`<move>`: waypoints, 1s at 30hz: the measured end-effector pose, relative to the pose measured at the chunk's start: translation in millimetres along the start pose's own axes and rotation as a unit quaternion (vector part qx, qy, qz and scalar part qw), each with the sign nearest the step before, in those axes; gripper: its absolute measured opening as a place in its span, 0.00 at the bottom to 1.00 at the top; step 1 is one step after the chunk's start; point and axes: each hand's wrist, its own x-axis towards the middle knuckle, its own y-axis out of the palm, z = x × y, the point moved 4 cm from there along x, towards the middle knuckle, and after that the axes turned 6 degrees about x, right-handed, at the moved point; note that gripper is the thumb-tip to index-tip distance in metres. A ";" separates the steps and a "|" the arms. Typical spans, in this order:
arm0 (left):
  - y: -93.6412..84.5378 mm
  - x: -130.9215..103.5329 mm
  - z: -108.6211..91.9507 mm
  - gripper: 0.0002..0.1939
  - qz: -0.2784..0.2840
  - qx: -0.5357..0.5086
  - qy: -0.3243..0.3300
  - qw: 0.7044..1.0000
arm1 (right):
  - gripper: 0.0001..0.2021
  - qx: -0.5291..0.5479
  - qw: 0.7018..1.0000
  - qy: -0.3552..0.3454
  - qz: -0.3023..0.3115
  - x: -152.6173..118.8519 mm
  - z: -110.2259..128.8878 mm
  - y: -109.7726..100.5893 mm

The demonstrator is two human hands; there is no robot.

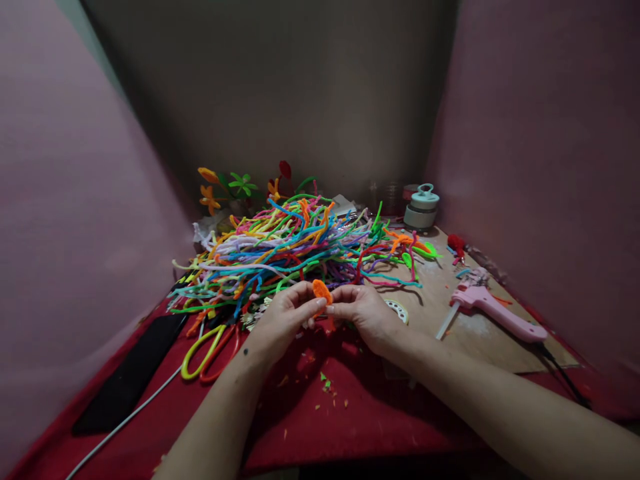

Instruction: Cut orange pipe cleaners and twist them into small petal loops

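Observation:
Near the middle of the view, a small orange piece of bent pipe cleaner (pixel 322 291) stands up between my two hands. My left hand (pixel 293 310) pinches it from the left with thumb and fingertips. From the other side, my right hand (pixel 363 313) pinches its lower right edge, the fingertips of both hands almost touching. Just beyond the hands lies a big heap of colourful pipe cleaners (pixel 280 247). The lower end of the orange piece is partly hidden by my fingers.
A pink glue gun (pixel 500 313) lies on a brown board (pixel 475 340) at the right. Yellow and red loop handles (pixel 200 360) and a black flat object (pixel 130 373) are at the left. Pipe-cleaner flowers (pixel 243 185) stand behind the heap. Scraps (pixel 325 383) dot the red cloth (pixel 360 420).

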 end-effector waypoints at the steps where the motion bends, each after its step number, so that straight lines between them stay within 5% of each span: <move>1: 0.3 0.2 -0.1 0.12 -0.001 0.001 -0.001 1.000 | 0.06 -0.003 1.000 -0.001 -0.005 0.1 -0.1 -0.5; 16: 4.0 -1.8 -9.3 0.07 -0.112 0.091 0.069 0.987 | 0.05 -0.038 0.998 -0.011 -0.049 -5.1 6.9 2.0; 25: 10.8 -10.5 -13.5 0.04 -0.177 0.260 0.225 0.922 | 0.02 -0.010 0.997 -0.049 -0.051 -3.1 7.4 0.5; 30: 15.0 -13.8 -19.2 0.05 -0.170 0.282 0.249 0.911 | 0.02 0.020 0.998 -0.049 -0.035 -2.9 5.9 0.4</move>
